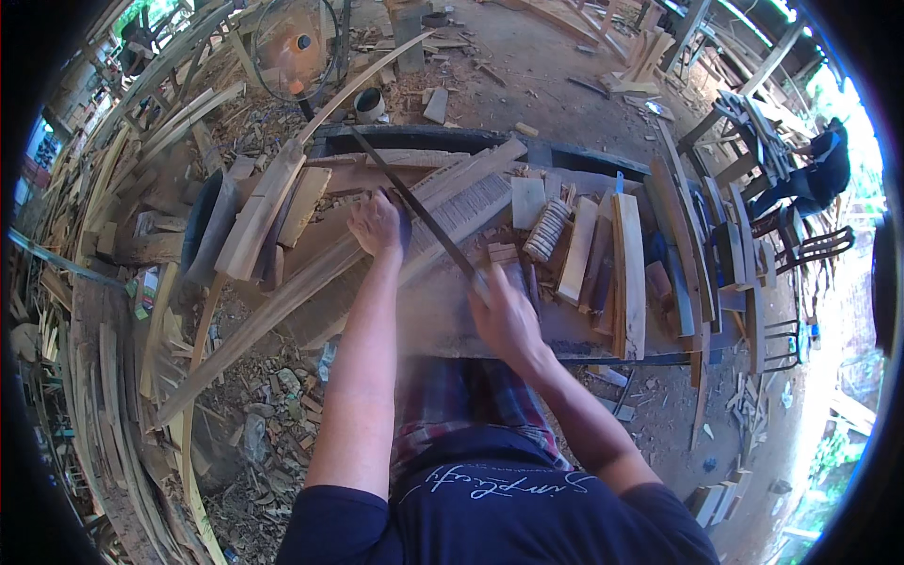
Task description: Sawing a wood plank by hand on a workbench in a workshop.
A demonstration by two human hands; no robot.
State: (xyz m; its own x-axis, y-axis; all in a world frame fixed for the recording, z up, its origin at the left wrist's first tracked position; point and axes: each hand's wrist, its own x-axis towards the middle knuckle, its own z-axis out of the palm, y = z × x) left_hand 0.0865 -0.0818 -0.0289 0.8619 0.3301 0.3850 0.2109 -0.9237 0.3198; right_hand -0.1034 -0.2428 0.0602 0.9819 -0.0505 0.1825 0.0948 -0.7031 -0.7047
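Observation:
My right hand (507,311) is closed round the near end of a long, narrow dark blade (414,202), which looks like a handsaw. It slants up and left across a long wooden plank (282,306). Lying on that plank, left of the blade, my left hand (377,224) grips it with bent fingers. Beside the plank, a board (476,209) shows many close parallel grooves across its face. To its right on the bench (433,315) sits a ribbed wooden block (548,229), near several wood strips (629,273). The blade's cutting edge cannot be made out.
A standing fan (297,47) and a small bucket (369,105) are beyond the bench. Stacked timber (104,405) fills the left side. Wood scraps (282,405) litter the ground. At the far right are a person in dark clothes (824,165) and a wooden chair (815,247).

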